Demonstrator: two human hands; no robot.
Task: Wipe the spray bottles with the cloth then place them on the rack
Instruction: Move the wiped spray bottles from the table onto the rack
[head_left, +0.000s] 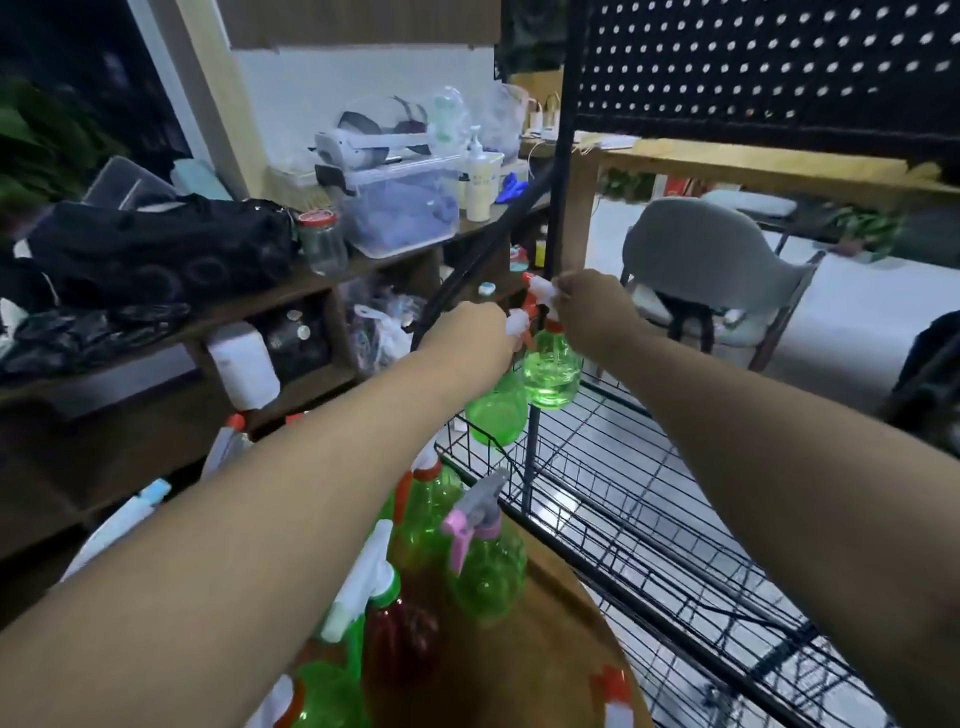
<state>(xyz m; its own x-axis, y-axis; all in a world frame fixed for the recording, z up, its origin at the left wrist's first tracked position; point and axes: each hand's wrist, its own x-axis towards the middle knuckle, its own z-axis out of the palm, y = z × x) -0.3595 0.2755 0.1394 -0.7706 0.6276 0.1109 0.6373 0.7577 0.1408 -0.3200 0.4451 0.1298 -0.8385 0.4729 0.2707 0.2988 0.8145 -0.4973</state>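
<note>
Both my arms reach out to the far corner of the black wire rack (613, 499). My left hand (470, 332) grips the white-and-red head of a green spray bottle (496, 410) that hangs over the rack's wire edge. My right hand (589, 312) pinches the white-and-red head of a second green spray bottle (551, 371), right beside the first at the rack's upright post. Several more spray bottles stand on the round wooden table (550, 670) below my arms, among them a green one with a pink trigger (485, 564) and a red one (402, 642). No cloth is in view.
A black pegboard (769, 67) tops the rack. Wooden shelves (249, 306) at left hold a black bag, a glass jar, a plastic box and a pump bottle. A grey chair (711, 260) stands behind the rack. The wire shelf to the right lies bare.
</note>
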